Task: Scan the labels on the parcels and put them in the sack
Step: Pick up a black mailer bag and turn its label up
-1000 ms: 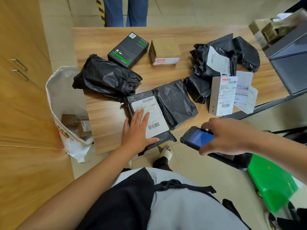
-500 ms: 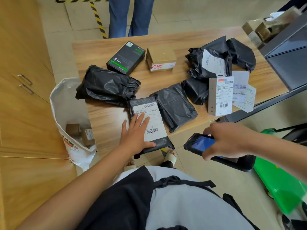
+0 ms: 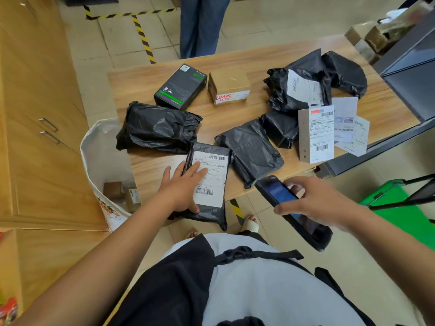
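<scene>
A flat black parcel with a white barcode label lies at the wooden table's front edge, its near end hanging over the edge. My left hand presses flat on the label's left side, fingers straight. My right hand grips a black handheld scanner with a blue screen, just right of the parcel and off the table. The white sack stands open on the floor at the table's left, with small cardboard boxes inside.
On the table lie a crumpled black bag parcel, a black-and-green box, a cardboard box, a flat black parcel, more black parcels and a labelled white box. A person's legs stand beyond the table. Wooden cabinets line the left.
My left hand has slid the labelled parcel toward me, so it now overhangs the front edge. The scanner has moved left, closer to the parcel.
</scene>
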